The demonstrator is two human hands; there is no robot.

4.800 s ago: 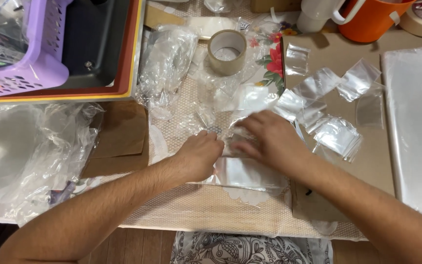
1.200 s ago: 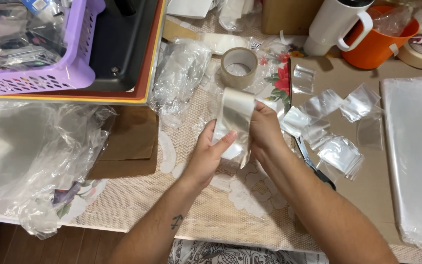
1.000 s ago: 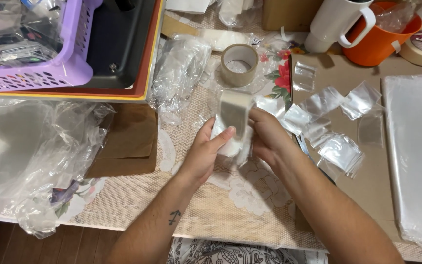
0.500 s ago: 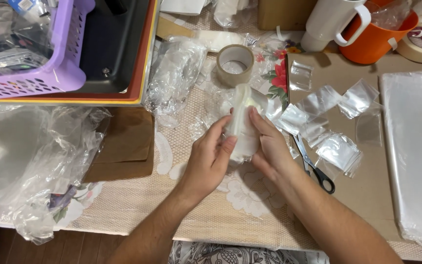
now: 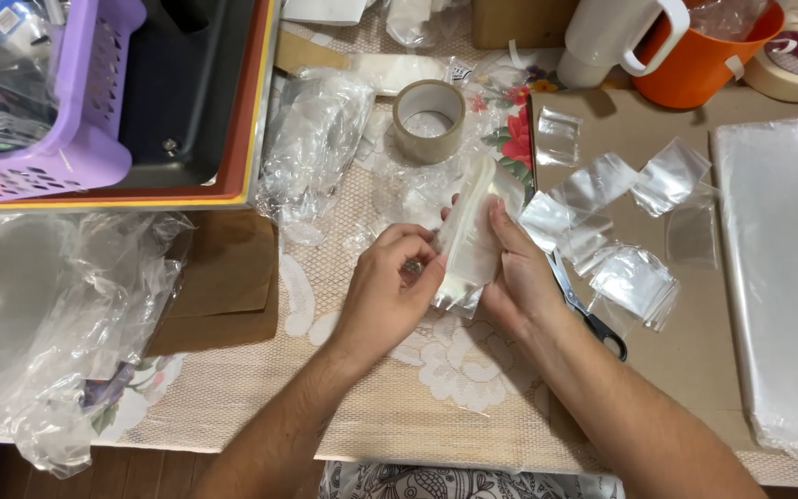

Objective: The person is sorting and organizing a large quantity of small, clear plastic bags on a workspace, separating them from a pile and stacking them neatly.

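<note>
Centrally, both hands hold a clear bag (image 5: pixel 469 236) upright above the lace cloth (image 5: pixel 436 370). Left hand (image 5: pixel 390 291): fingers curled, tips pinching the bag's left edge. Right hand (image 5: pixel 519 277): fingers straight and together, pressed flat against its right face. Tape roll (image 5: pixel 429 118) lies beyond; scissors (image 5: pixel 593 323) and small bags (image 5: pixel 634 277) lie just right.

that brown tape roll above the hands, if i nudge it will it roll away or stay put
The tape roll lies flat on its side ring, so a nudge would probably slide it, not roll it. The lace cloth under it looks textured, likely adding drag. It seems light and stiff; the crumpled plastic beside it may stop it.
</note>
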